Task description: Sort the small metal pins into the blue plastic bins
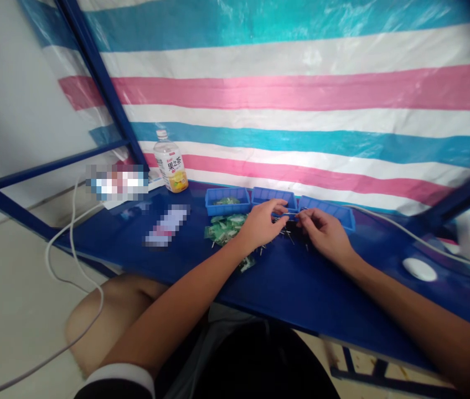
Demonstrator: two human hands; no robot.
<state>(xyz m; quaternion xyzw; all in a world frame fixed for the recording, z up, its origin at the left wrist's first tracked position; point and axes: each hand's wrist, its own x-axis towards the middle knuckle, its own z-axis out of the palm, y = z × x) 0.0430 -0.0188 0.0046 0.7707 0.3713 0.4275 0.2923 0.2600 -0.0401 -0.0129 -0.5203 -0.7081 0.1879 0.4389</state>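
Observation:
A thin, pale rod-like piece (290, 214) spans the gap between my two hands; its exact kind is too small to make out. My left hand (263, 223) is closed on its left end with thumb and fingers. My right hand (325, 233) pinches the other end between thumb and fingertips. Under and beside my left hand lies a pile of green-tinted clear plastic packets (224, 228). Several loose thin metal pieces (288, 236) are scattered on the table below the hands.
Three blue bins stand along the back: a left bin (227, 209) with small greenish items, a middle bin (274, 195) and a right bin (345, 217), both partly hidden. A drink bottle (171, 163), a white oval object (419, 270) and cables (73, 244) surround the blue table (276, 288).

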